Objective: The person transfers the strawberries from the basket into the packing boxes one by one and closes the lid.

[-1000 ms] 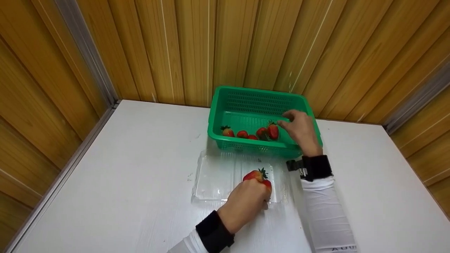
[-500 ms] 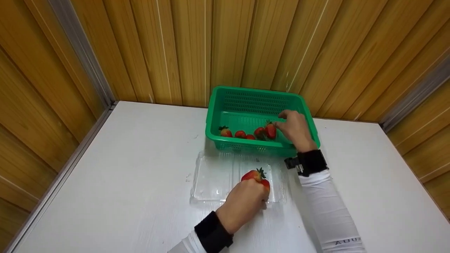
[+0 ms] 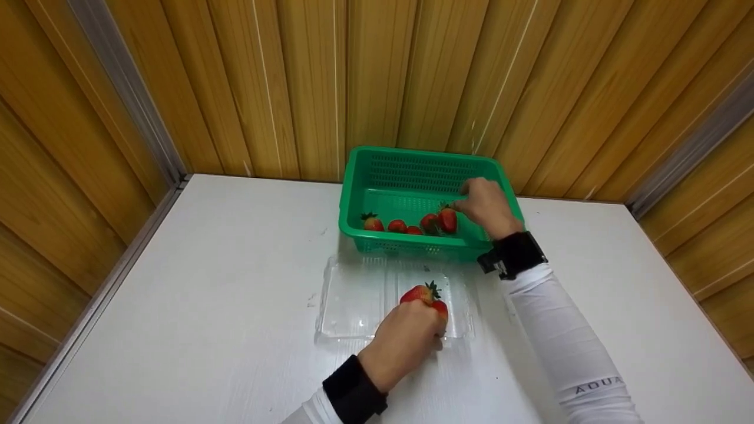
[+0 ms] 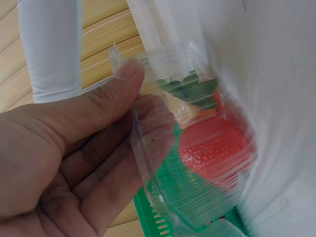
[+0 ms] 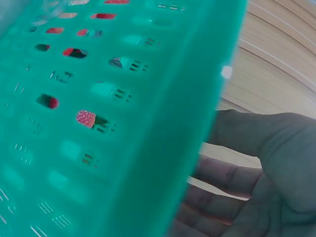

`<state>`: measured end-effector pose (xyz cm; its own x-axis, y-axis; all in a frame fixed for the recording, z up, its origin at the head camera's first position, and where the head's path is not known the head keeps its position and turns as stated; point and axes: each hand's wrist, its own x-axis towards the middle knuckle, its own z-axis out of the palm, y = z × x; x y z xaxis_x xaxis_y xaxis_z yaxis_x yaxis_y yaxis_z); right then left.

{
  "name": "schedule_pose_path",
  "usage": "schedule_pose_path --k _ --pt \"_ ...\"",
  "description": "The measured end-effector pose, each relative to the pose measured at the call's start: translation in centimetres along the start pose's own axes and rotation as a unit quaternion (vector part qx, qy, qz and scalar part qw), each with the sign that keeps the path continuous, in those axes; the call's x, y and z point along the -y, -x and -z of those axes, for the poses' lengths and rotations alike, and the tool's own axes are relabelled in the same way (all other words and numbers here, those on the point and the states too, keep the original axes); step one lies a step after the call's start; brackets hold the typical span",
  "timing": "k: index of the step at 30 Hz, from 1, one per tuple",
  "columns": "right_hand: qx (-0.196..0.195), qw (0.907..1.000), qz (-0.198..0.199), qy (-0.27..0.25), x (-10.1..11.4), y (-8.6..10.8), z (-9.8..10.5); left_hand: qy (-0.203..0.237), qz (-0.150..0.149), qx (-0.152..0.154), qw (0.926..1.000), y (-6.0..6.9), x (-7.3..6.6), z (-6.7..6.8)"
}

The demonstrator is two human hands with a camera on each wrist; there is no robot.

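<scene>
My left hand (image 3: pixel 406 331) grips the near wall of a clear plastic box (image 4: pixel 148 163), thumb on one side and fingers on the other in the left wrist view. Inside that box, by the knuckles, sit a strawberry with green leaves (image 3: pixel 417 293) and a second strawberry (image 3: pixel 439 308). My right hand (image 3: pixel 486 206) reaches over the green basket (image 3: pixel 406 150), thumb close to the leafy top of a strawberry (image 3: pixel 447 221) and index finger apart from it. The basket wall hides the right fingertips in the right wrist view.
Several more strawberries (image 3: pixel 397 226) lie along the basket's near side, one at its left end (image 3: pixel 372 222). The basket stands on a white table (image 3: pixel 235 265), close to the wood-panelled wall (image 3: pixel 306 88). Between basket and person lies the clear box.
My right hand has moved slightly left and closer to the rightmost strawberry in the basket. The left hand keeps its grip on the box. The head view has shifted a little.
</scene>
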<state>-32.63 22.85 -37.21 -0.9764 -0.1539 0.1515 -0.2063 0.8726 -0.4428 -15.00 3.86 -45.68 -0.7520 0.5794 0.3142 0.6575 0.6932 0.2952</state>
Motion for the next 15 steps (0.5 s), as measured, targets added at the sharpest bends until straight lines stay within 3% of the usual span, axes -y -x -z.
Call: schedule_pose_path --k 15 --pt "0.046 0.998 -0.034 0.028 0.7 -1.2 0.0 -0.002 -0.01 -0.015 0.9998 0.1 0.0 0.1"
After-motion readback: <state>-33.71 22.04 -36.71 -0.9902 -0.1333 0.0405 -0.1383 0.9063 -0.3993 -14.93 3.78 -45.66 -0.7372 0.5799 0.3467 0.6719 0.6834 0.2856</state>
